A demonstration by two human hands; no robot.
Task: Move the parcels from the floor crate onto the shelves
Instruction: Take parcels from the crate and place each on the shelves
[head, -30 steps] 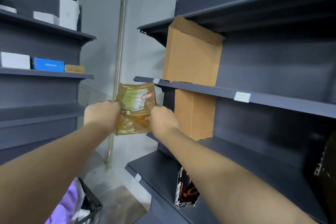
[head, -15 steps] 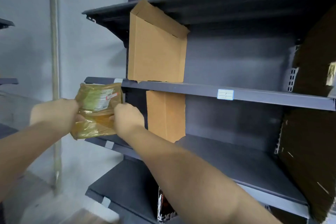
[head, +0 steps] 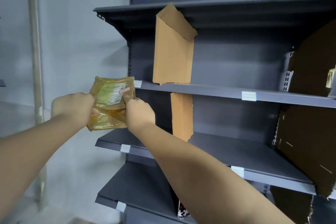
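**Parcel held up at the shelf's left end**

Curled tight on both sides of a yellowish plastic-wrapped parcel (head: 111,100): fingers of the left hand (head: 72,109) on its left edge, fingers of the right hand (head: 139,112) on its right edge. Held upright in the air, white label with a red strip facing the camera, wrap crumpled in the lower half. Just beside the left end of the middle shelf (head: 218,92); touching it or not, impossible to tell. Further right on that shelf, a tan cardboard divider (head: 172,56) standing upright, top flap bent over. Below it, a second tan piece (head: 181,116). At the far right, dark cardboard sheets (head: 309,123) across several levels. Low down beside the right forearm, a black printed pack (head: 182,212).
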